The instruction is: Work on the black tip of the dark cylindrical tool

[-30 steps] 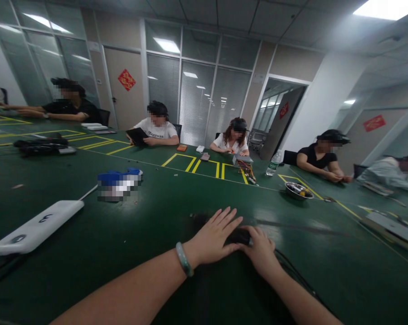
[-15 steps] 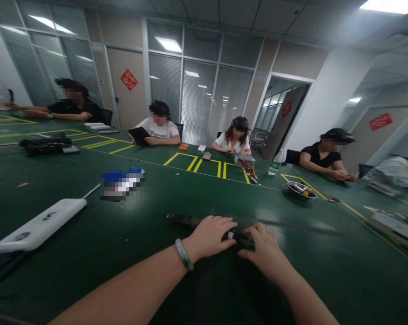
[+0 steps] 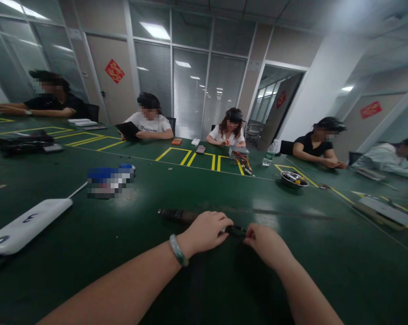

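A long dark rod-like object (image 3: 176,215) lies across the green table (image 3: 224,189) in front of me, its left end sticking out past my hand. My left hand (image 3: 206,231), with a pale green bangle at the wrist, is curled over the object's middle. My right hand (image 3: 264,243) is closed on the object's right part, its fingertips pinching it close beside the left hand. The piece between the two hands is small and dark; its exact shape is unclear.
A white power bank (image 3: 24,225) with a cable lies at the left. A blue and white blurred item (image 3: 109,179) sits further back. A metal bowl (image 3: 293,179), a water bottle (image 3: 268,158) and wired parts (image 3: 242,160) stand across the table, where several seated people work.
My left hand went from flat with spread fingers to curled around the dark object. My right hand also closed on it. The object's left end now shows beyond my left hand.
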A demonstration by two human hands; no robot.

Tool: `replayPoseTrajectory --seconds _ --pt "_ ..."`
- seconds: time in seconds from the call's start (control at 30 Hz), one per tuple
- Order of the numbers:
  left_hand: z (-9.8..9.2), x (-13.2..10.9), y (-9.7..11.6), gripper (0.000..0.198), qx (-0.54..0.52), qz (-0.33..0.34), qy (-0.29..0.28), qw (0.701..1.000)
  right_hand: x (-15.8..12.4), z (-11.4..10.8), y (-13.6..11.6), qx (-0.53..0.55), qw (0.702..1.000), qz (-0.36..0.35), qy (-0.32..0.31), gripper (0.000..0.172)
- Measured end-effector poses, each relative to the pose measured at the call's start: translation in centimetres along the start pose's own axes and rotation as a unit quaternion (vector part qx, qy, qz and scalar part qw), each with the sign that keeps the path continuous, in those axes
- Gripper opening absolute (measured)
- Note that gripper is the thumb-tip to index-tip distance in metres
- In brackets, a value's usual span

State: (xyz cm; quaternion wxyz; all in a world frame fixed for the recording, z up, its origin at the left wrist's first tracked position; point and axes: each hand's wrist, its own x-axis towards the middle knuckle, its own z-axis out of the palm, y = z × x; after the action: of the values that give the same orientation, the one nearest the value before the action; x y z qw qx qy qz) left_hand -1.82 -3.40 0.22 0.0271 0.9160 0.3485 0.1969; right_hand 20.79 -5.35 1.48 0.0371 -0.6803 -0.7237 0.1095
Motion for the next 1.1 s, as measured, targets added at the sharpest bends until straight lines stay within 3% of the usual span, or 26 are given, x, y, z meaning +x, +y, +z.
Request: replayPoseTrajectory --seconds 0.07,0.27,0.43,0.57,0.73,0.87,0.93,1.1 --pt "-0.1 0.1 0.1 0.026 0.006 -0.006 -0.003 1.000 -0.1 0.0 0.1 0.012 1.000 0.000 -0.015 0.006" --pt "-0.4 0.0 0.4 0.023 0.003 -0.024 -0.002 1.000 -1.3 -1.1 1.5 0.092 0.984 -0.049 -0.145 0.027" --pt "-0.5 0.1 0.7 0.022 0.005 -0.054 -0.001 0.999 -2.1 -2.0 2.0 0.098 0.976 -0.079 -0.179 0.014" --pt "-0.3 0.2 0.8 0.020 0.012 -0.064 -0.003 0.998 -1.4 -1.4 1.4 0.069 0.991 -0.036 -0.112 0.008" --pt "-0.3 0.3 0.9 0.020 0.035 -0.058 -0.007 0.998 0.5 -0.4 1.0 0.052 0.994 0.052 0.083 0.008" --pt "-0.2 0.3 0.9 0.022 0.035 -0.054 -0.001 0.998 1.8 0.1 0.3 0.051 0.978 0.024 0.203 0.014" --pt "-0.1 0.3 0.9 0.023 0.030 -0.055 0.005 0.998 2.2 0.4 -0.2 0.050 0.978 -0.020 0.204 0.013" --pt "0.1 0.6 1.1 0.018 0.045 -0.060 0.009 0.997 2.3 0.8 -0.7 0.081 0.988 -0.077 0.108 0.008"
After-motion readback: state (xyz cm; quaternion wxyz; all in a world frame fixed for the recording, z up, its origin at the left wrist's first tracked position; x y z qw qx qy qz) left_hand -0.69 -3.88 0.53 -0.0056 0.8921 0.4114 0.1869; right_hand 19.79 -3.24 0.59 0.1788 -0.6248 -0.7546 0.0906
